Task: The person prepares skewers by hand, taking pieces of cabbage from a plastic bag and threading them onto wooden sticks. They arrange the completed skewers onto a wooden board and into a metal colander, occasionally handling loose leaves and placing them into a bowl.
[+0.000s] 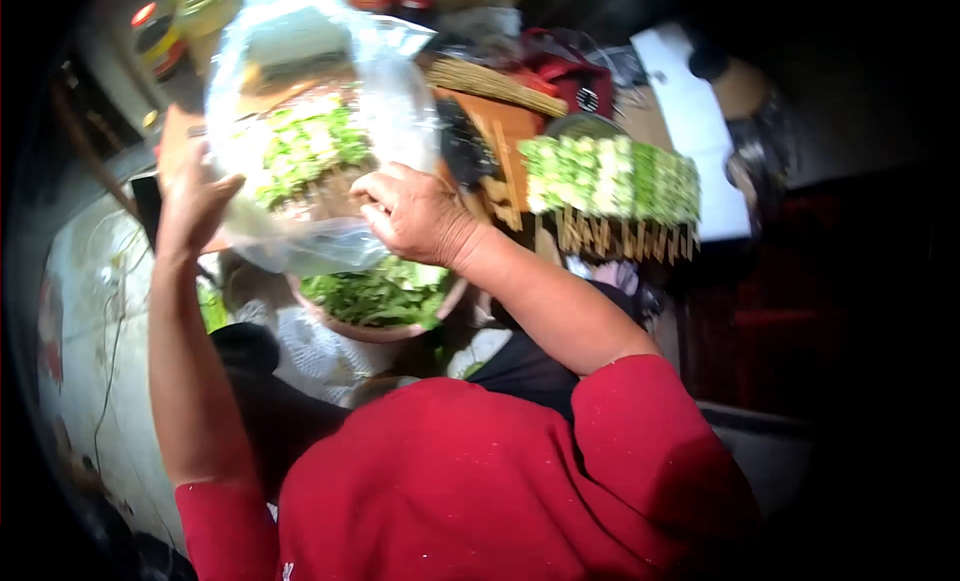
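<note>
A clear plastic bag (395,106) is spread wide in front of me, with pale green chopped vegetable pieces (310,141) bunched inside it. My left hand (195,201) grips the bag's left side, thumb toward the inside and the other fingers mostly hidden. On the right, my right hand (425,213) is closed at the bag's near right edge, its fingertips curled over the plastic close to the vegetables. Just below the bag stands a round tub (375,333) filled with leafy greens (375,293).
To the right, rows of skewered green vegetables (610,176) are stacked with their sticks pointing toward me. A bundle of thin sticks (495,84) lies behind them on an orange surface (515,131). A red-capped bottle (160,41) stands back left. A white panel (690,121) is at right.
</note>
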Demonstrator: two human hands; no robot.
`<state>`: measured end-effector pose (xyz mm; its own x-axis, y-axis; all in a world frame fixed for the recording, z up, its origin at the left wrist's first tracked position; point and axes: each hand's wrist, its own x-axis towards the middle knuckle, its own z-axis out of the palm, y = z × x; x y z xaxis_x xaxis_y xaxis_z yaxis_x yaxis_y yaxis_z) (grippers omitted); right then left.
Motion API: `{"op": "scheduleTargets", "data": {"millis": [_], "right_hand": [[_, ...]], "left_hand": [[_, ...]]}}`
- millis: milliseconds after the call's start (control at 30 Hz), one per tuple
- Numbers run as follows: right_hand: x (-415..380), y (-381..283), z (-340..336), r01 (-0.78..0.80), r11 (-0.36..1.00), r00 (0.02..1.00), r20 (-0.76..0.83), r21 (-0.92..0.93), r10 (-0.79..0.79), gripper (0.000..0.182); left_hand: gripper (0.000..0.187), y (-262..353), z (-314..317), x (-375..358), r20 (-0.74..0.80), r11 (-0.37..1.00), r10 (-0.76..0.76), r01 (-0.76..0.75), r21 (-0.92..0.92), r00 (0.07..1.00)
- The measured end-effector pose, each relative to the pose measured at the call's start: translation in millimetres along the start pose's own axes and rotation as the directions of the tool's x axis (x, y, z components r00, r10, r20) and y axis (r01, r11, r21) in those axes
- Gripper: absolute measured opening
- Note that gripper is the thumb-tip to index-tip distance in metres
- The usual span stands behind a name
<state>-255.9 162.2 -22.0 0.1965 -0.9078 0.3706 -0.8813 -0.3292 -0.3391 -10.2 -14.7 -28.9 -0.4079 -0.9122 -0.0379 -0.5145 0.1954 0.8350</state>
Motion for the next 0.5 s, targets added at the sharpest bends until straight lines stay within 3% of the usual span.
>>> {"op": "scheduleTargets", "data": {"millis": [33,133,167,200,267,333,433,500], "right_hand": [[-8.4,-12.1,-25.8,-0.075,0.987,0.990,-0.107,0.144,0.091,0.014],[-59.2,-5.5,-73.2,-0.375,0.925,0.916,-0.126,0.065,0.380,0.015],[-81.2,5.3,-83.3,-0.510,0.854,0.842,-0.142,0.100,0.520,0.016],[-104.3,18.2,-93.2,-0.630,0.764,0.749,-0.151,0.141,0.645,0.017],[-149.5,39.0,-118.7,-0.793,0.608,0.583,-0.240,0.039,0.776,0.019],[-185.4,49.8,-142.0,-0.892,0.443,0.395,-0.325,0.089,0.859,0.020],[-220.6,60.6,-158.9,-0.932,0.346,0.262,-0.455,0.109,0.851,0.020],[-237.7,69.3,-163.6,-0.944,0.315,0.225,-0.510,0.095,0.830,0.019]], "left_hand": [[0.053,-8.6,0.0,4.6,0.039,0.999,-0.012,0.014,-0.046,0.999],[0.054,5.0,-0.5,-2.5,0.077,0.977,-0.056,0.071,-0.201,0.995],[0.048,14.9,-4.1,-9.1,0.031,0.996,-0.045,0.048,-0.082,0.999],[0.048,23.0,-3.8,-13.9,0.056,0.977,-0.068,0.078,-0.197,0.996],[0.047,29.8,-4.0,-18.1,0.098,0.916,-0.048,0.083,-0.392,0.994],[0.047,29.0,-4.8,-17.1,0.085,0.938,-0.072,0.096,-0.334,0.994],[0.048,34.1,-1.5,-18.5,0.094,0.931,-0.072,0.101,-0.350,0.993],[0.048,25.6,0.5,-13.8,0.088,0.930,-0.050,0.078,-0.359,0.995]]}}
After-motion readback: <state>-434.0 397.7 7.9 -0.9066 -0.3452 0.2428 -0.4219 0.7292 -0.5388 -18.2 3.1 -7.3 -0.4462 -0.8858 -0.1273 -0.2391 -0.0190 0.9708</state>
